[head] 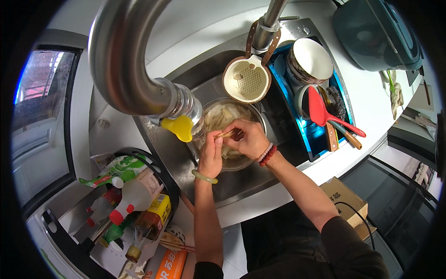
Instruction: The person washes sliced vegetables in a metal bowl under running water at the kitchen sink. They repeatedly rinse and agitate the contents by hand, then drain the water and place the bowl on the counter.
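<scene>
Both hands meet above a round metal bowl point(263, 122) in the stainless steel sink point(240, 186). Pale pieces of food point(226, 113), perhaps mushroom or vegetable slices, lie in water in the bowl. Between my fingertips is a thin, light-brown strip of food point(224, 134). My left hand point(210, 153), with a pale green bangle at the wrist, pinches its left end. From the right, my right hand point(249, 139) grips the other end; two beaded bracelets circle that wrist. My fingers hide part of the strip and the bowl's middle.
A faucet point(184, 104) with a yellow lever hangs left of my hands. Beyond the bowl, a cream strainer basket point(246, 79) is strapped to a metal post. Right stands a blue rack point(303, 137) with bowls, a red spatula point(318, 108) and knives. Several bottles point(139, 195) fill a rack at left.
</scene>
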`<act>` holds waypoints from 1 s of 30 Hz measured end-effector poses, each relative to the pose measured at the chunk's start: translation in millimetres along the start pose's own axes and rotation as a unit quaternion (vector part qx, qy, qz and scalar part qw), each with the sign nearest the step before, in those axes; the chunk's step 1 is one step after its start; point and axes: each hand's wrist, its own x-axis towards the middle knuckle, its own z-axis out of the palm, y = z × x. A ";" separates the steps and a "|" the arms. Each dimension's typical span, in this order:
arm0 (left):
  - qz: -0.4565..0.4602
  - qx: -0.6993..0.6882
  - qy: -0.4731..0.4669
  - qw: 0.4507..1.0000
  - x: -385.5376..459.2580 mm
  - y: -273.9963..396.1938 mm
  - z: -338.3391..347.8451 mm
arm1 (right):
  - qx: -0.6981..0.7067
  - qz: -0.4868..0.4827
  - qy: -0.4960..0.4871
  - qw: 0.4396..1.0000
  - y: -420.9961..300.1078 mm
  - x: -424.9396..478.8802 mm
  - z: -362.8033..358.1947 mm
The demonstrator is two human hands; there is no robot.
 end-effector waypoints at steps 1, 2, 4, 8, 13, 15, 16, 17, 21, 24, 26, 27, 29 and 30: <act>0.027 0.011 0.010 1.000 -0.3 0.3 -1.9 | -0.021 -0.014 -0.009 1.000 -7.2 1.4 -3.0; 0.006 -0.002 0.000 1.000 -1.1 0.3 -3.2 | -0.043 -0.028 -0.018 0.999 -10.4 1.8 -4.0; -0.034 -0.028 -0.022 0.999 -0.2 1.1 -5.6 | -0.052 -0.047 -0.009 0.997 -9.9 1.3 -2.4; -0.116 -0.140 -0.034 0.983 -3.9 -4.3 -7.9 | -0.010 -0.022 -0.039 0.999 -2.3 0.3 -6.6; -0.033 -0.055 -0.024 0.998 -4.4 -3.1 -6.6 | -0.060 -0.043 -0.039 0.996 -7.8 -1.6 -3.4; -0.076 -0.102 -0.019 0.992 -5.4 -4.8 -7.2 | -0.073 -0.053 -0.040 0.995 -10.0 -2.5 -2.5; -0.096 -0.125 -0.016 0.987 -5.6 -4.6 -8.0 | -0.079 -0.059 -0.042 0.994 -8.0 -3.2 -2.6; -0.109 -0.178 -0.021 0.978 -6.3 -3.7 -9.2 | -0.086 -0.064 -0.044 0.993 -6.1 -4.0 -2.9; -0.100 -0.291 -0.041 0.950 -4.3 2.5 -12.0 | 0.120 0.079 -0.041 0.989 -1.4 -7.2 -5.5; -0.085 -0.289 -0.037 0.953 -2.3 5.6 -9.5 | 0.150 0.119 -0.020 0.981 -6.5 -8.1 -1.3; -0.089 -0.304 -0.033 0.948 -1.7 8.9 -8.0 | 0.134 0.098 0.000 0.986 -4.2 -9.2 -0.7; -0.092 -0.322 -0.034 0.942 -1.8 10.9 -6.9 | 0.126 0.087 0.010 0.988 -3.6 -10.0 -0.6; -0.095 -0.333 -0.040 0.937 -2.5 11.2 -6.5 | 0.186 0.113 0.006 0.976 -3.5 -12.9 -2.9; -0.094 -0.326 -0.045 0.939 -2.7 10.6 -6.0 | 0.215 0.125 0.004 0.969 -3.8 -13.4 -4.8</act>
